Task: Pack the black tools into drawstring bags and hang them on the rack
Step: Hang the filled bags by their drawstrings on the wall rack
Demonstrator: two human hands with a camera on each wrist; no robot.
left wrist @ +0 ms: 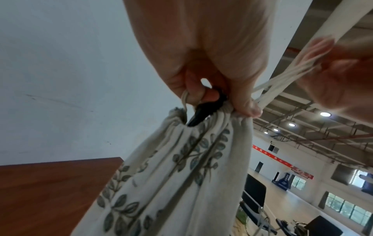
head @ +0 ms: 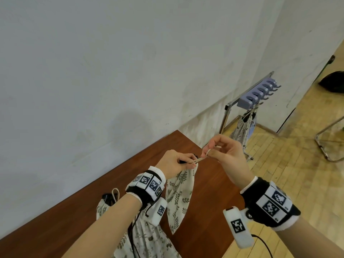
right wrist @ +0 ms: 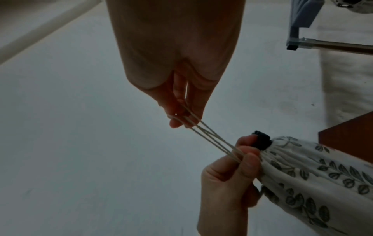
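A white leaf-print drawstring bag [head: 179,194] hangs above the brown table [head: 65,216]. My left hand [head: 178,162] grips its gathered neck [left wrist: 212,118], where a black tool [left wrist: 203,111] pokes out of the mouth. The same black tool [right wrist: 261,141] shows beside my left hand [right wrist: 232,174] in the right wrist view. My right hand [head: 219,149] pinches the cream drawstrings [right wrist: 203,137] and holds them taut away from the bag. Between the two hands run the drawstrings [left wrist: 286,76]. At the right, by the wall, stands the rack [head: 260,92] with purple hooks.
Another floral bag [head: 145,237] lies on the table under my left arm, a black thing at its mouth [head: 108,198]. One filled bag [head: 242,127] hangs on the rack. A metal chair frame [head: 329,142] and a dark object [head: 333,81] sit on the wooden floor at right.
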